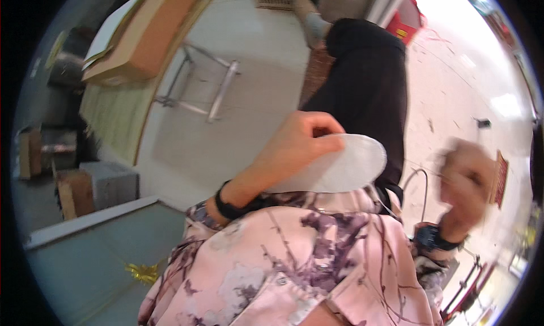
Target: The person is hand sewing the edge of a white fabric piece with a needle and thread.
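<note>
My left hand (303,139) is closed over the upper edge of a flat white insole-shaped piece (354,162), thumb and fingers pinching it. The piece has a rounded right end and lies level above my lap, in front of the pink flowered shirt; my wrist and forearm hide part of its left side. Off to the right, my right hand (467,181) is raised away from the piece and smeared by motion. Its fingers cannot be made out, nor whether it holds anything. Dark bands circle both wrists.
A cardboard box (144,40) rests on a wooden board at upper left, beside a metal stool frame (218,91). Lower left stands a grey-green panel (102,258) with a pale edge. A red bag (407,23) is beyond my knee; a thin curved rod (425,190) rises near my right wrist.
</note>
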### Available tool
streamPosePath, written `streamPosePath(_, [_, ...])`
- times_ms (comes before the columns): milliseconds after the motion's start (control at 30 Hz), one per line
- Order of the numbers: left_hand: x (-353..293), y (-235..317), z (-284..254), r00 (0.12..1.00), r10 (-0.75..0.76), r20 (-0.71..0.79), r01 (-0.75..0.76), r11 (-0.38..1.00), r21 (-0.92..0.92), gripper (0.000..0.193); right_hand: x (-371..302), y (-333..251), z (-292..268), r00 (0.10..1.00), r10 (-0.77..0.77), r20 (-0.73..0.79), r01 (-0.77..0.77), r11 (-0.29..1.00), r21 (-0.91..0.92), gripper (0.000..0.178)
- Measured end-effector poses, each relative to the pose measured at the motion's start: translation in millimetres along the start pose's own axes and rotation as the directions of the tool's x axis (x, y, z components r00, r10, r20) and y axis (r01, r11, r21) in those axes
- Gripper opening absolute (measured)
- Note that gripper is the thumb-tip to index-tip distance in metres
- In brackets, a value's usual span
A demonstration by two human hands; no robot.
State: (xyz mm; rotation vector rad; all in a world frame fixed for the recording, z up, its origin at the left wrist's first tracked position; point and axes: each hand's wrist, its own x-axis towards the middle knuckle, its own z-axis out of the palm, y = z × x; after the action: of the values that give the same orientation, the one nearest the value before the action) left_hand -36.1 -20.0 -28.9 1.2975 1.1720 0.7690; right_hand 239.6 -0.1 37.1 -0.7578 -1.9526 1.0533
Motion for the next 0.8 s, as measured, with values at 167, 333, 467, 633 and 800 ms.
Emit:
streamPosePath(167, [3.4,3.1,5.4,0.993,-0.119,-0.012,0.116,0.984,-0.137,0.009,3.0,-0.4,57.0,0.917,0.397,-0.039,-0.398,0.916,-0.045,0.005])
streamPosePath(333, [4.3,4.9,10.7,0.996,-0.085,-0.011,0.083,0.989,-0.125,0.01,-7.7,7.8,54.4,0.945,0.319,-0.074,-0.326,0.939,-0.113,0.007])
streamPosePath(467, [5.3,11.0,12.3,0.992,-0.112,0.051,0.115,0.991,-0.066,0.01,-8.4,7.6,57.4,0.96,0.279,-0.02,-0.278,0.945,-0.172,0.008])
streamPosePath(633, [5.1,15.3,17.1,0.99,-0.127,0.06,0.132,0.987,-0.093,0.009,-14.2,8.1,56.3,0.97,0.242,-0.014,-0.24,0.949,-0.205,0.009])
streamPosePath(800, [5.8,14.9,18.8,0.992,-0.103,0.076,0.11,0.989,-0.095,0.008,-19.1,11.4,54.0,0.977,0.214,-0.021,-0.213,0.947,-0.241,0.01])
